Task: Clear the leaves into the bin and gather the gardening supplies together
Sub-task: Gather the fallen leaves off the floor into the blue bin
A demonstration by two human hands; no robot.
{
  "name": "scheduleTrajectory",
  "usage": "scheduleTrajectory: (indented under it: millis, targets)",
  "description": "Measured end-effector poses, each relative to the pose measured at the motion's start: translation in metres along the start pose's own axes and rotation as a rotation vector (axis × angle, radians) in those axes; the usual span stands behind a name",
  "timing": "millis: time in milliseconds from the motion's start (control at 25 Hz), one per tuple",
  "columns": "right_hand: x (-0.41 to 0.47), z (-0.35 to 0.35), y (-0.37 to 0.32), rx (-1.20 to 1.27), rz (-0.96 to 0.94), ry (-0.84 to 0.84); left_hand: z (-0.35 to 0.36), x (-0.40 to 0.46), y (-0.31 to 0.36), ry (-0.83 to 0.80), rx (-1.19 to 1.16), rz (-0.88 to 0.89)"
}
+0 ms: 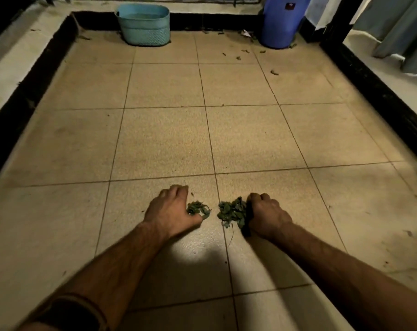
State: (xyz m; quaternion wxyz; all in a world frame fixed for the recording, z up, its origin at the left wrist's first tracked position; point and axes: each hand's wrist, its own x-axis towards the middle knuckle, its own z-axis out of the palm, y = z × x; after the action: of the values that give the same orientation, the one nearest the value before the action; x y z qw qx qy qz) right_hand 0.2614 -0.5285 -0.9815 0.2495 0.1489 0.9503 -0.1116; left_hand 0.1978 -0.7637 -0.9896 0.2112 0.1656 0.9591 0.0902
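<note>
Teal basket (144,23) far left. Your left hand (170,210) curls its grip on a small leaf clump (198,209) on the tiled floor (164,144); right hand (266,215) grips a bigger leaf pile (231,211). Blue bin (282,20) far right.

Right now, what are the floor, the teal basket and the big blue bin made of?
The floor looks like beige ceramic tile with a slightly grainy matte finish, shown by the straight grout lines. The teal basket seems to be moulded plastic, with a woven pattern pressed into its lower half. The blue bin also looks plastic, smooth and faintly shiny.
</note>
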Motion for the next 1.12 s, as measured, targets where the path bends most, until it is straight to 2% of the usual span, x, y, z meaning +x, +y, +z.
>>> scheduleTrajectory:
  millis: [160,360,600,680,760,840,920,1000,1120]
  targets:
    - [0.000,-0.001,-0.015,0.084,0.055,-0.096,0.002,-0.004,0.011,-0.147,-0.007,-0.155]
    - [0.005,0.000,-0.035,0.130,0.049,-0.095,0.006,-0.005,0.043,-0.172,-0.001,-0.138]
    - [0.000,0.029,-0.061,-0.098,0.021,0.029,0.011,-0.001,0.062,-0.306,0.117,-0.102]
    - [-0.006,0.038,-0.055,-0.140,-0.050,0.100,0.014,-0.007,0.060,-0.269,0.208,-0.048]
    - [-0.011,0.042,-0.044,-0.142,-0.150,0.178,0.020,-0.015,0.053,-0.149,0.263,0.023]
    - [-0.014,0.043,-0.035,-0.134,-0.240,0.213,0.027,-0.020,0.043,-0.046,0.251,0.096]
    - [-0.016,0.045,-0.029,-0.146,-0.281,0.216,0.028,-0.024,0.033,-0.024,0.216,0.147]
    - [-0.016,0.044,-0.027,-0.046,-0.237,0.207,0.022,-0.026,0.024,-0.020,0.123,0.151]
    - [-0.010,0.023,-0.022,0.348,-0.054,0.147,0.010,-0.027,0.014,0.071,-0.169,0.091]
